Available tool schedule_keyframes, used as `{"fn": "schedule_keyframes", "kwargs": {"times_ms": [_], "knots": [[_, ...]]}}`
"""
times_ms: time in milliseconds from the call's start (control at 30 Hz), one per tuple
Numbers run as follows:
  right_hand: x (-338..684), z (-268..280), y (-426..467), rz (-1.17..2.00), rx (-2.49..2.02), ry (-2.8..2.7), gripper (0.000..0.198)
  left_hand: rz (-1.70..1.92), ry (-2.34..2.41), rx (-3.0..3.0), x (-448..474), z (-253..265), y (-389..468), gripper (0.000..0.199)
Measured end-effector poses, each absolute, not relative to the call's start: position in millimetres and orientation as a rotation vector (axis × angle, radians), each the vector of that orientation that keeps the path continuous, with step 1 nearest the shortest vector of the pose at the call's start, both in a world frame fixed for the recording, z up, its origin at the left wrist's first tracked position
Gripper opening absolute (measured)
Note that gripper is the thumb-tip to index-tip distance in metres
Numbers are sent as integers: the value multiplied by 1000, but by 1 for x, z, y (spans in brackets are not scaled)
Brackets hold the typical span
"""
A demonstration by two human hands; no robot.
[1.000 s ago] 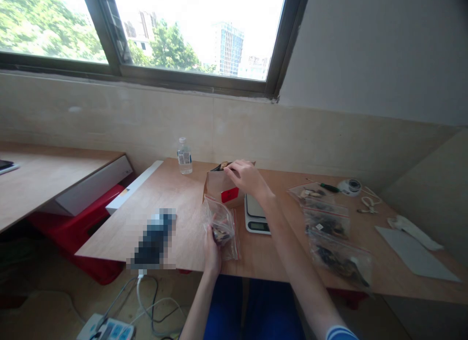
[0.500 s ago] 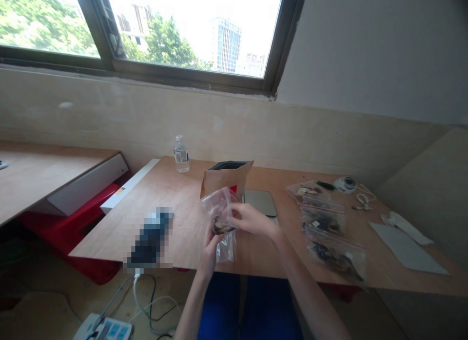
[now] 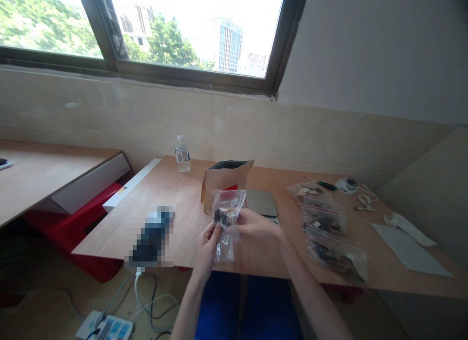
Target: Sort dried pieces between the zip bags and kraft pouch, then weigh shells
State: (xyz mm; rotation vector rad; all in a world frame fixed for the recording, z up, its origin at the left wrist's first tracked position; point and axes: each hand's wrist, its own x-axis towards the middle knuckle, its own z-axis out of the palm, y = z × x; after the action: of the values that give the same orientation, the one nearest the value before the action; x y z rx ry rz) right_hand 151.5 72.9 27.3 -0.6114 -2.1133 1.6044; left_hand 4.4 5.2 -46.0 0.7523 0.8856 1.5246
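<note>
Both my hands hold a clear plastic zip bag (image 3: pixel 234 199) with dark, dried-looking pieces inside, raised over the table's front part. My left hand (image 3: pixel 208 237) pinches its lower left side, thumb beside the dark pieces. My right hand (image 3: pixel 252 224) is closed on its right side, fingers partly hidden by the plastic. Another clear plastic bag (image 3: pixel 224 250) lies flat on the table just below. Right behind my hands stands a brown paper pouch (image 3: pixel 226 178), its top open and its lower front partly covered. A flat kitchen scale (image 3: pixel 261 202) sits to its right.
Several zip bags (image 3: pixel 338 257) with dark pieces lie at the right, near a green-handled screwdriver (image 3: pixel 327 186), a white dome camera (image 3: pixel 347 185) and a white sheet (image 3: pixel 409 250). A water bottle (image 3: pixel 183 157) stands at the back. A blurred phone (image 3: pixel 151 237) lies at the left, cabled.
The held zip bag has turned and moved slightly right, so its dark pieces now face me more plainly. My right hand has shifted a little lower and to the right along it.
</note>
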Motion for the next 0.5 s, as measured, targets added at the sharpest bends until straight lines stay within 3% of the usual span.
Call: {"fn": "schedule_keyframes", "kwargs": {"times_ms": [333,500], "knots": [[158,33,69,1460,-820,-2024,37,1612,802,481,8,-45,6,33],[163,65,86,1187,-815,-1944,36,1623,871,423,4,-48,8,33]]}}
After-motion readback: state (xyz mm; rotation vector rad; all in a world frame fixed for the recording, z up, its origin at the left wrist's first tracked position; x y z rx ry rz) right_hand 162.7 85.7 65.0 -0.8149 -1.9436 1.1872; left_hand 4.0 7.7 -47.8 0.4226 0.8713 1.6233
